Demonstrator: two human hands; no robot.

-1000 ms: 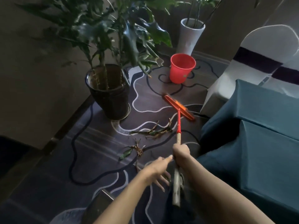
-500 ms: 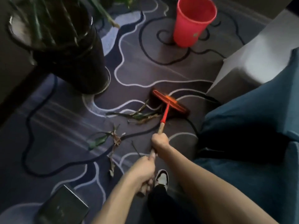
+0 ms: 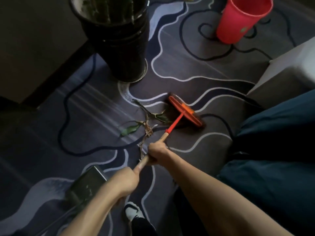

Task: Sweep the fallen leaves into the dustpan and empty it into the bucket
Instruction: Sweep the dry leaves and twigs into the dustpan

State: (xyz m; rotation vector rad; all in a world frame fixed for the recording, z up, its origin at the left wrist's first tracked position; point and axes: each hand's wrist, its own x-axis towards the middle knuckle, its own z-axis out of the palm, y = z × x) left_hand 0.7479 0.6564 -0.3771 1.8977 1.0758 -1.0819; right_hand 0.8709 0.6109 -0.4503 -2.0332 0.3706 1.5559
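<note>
Both my hands grip the broom's wooden handle: my right hand (image 3: 157,153) sits higher up the shaft, my left hand (image 3: 125,182) lower down, nearer to me. The red broom head (image 3: 185,112) rests on the patterned carpet just right of the fallen leaves (image 3: 146,122), a loose cluster of green and dry brown ones. A dark dustpan (image 3: 86,186) lies on the floor at lower left, partly behind my left forearm. The red bucket (image 3: 238,21) stands upright at the top right, well beyond the broom.
A large black plant pot (image 3: 115,38) stands at top centre, close to the leaves. A teal-draped table (image 3: 276,150) fills the right side, with a white-covered chair (image 3: 289,70) beyond it. A dark wall base (image 3: 56,72) runs along the left. My white shoe (image 3: 133,212) shows at the bottom.
My left hand closed on the broom handle. The broom head drew in toward me, pushing the leaves closer together. The view tilted down, and the dustpan came further into sight.
</note>
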